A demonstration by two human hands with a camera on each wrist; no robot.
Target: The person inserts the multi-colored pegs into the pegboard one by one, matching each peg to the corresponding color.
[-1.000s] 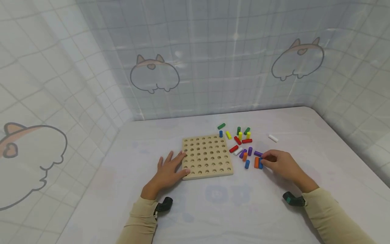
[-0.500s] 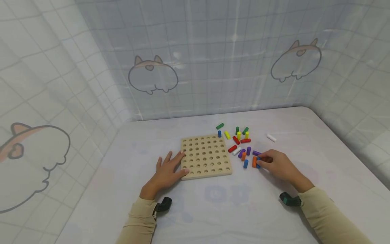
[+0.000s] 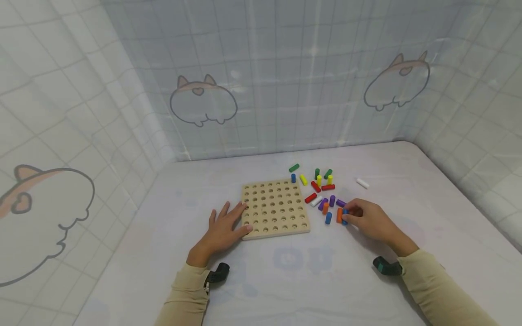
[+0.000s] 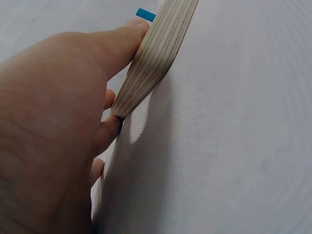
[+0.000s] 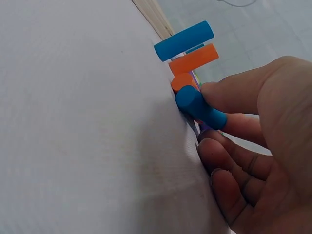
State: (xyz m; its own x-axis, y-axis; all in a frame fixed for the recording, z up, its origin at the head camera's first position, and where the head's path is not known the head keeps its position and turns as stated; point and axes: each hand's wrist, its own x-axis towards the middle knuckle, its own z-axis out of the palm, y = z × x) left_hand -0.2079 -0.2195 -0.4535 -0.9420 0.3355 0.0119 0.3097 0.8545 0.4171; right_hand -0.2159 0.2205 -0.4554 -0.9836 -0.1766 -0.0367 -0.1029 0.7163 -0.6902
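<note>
Since a second ago: right hand (image 3: 373,222) shifted slightly leftward; pegboard (image 3: 277,234) and left hand (image 3: 222,233) practically unmoved.

Nearest: two beige sleeves (image 3: 183,294), a black device (image 3: 218,273) at each wrist.
Left hand: fingers spread apart, thumb and forefinger touching the pegboard's left side, thumb near its front corner.
Pegboard: pale wood, layered edge, rows of round holes; lies on the white table (image 3: 297,290), left of the pegs.
Right hand: thumb and finger together, clamped on a blue peg (image 5: 201,107), right of the board, just beside an orange peg (image 3: 339,215).
Close by: loose blue peg (image 3: 328,218), second orange peg (image 3: 325,208), three purple pegs (image 3: 332,200).
Beyond: three red pegs (image 3: 311,198), two white pegs (image 3: 362,184), three yellow pegs (image 3: 319,180); corner blue peg (image 3: 293,178), in the board's far right hole.
Farther: three green pegs (image 3: 294,168).
Farthest: checked curtain (image 3: 277,90), cartoon animal outlines.
</note>
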